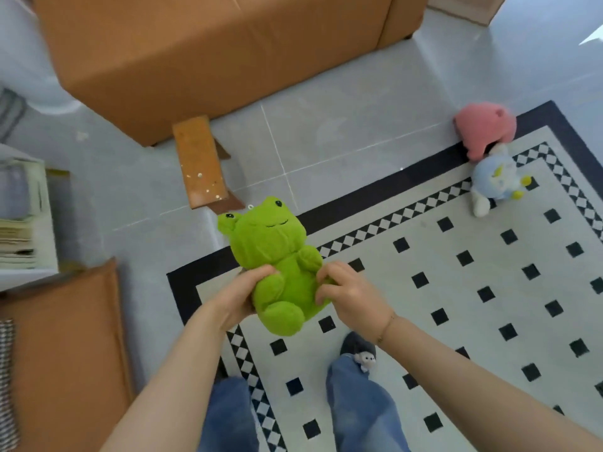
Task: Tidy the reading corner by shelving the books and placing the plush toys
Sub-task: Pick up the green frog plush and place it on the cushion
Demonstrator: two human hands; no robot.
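holding green frog plush (277,256), left hand (241,298) and right hand (349,291) fingers curled around it.
pink plush (483,128) and blue plush (492,181) lay touching on the rug (456,288); small wooden bench (199,161) stood near the sofa (212,53).

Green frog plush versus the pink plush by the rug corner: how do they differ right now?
The green frog plush is held up off the floor, gripped by the left hand and right hand; the pink plush lies untouched on the rug's dark border. The frog faces the camera with eyes and smile visible; the pink plush shows no face from here. The frog is alone; the pink one lies against a pale blue plush. Both are soft toys not yet put away.
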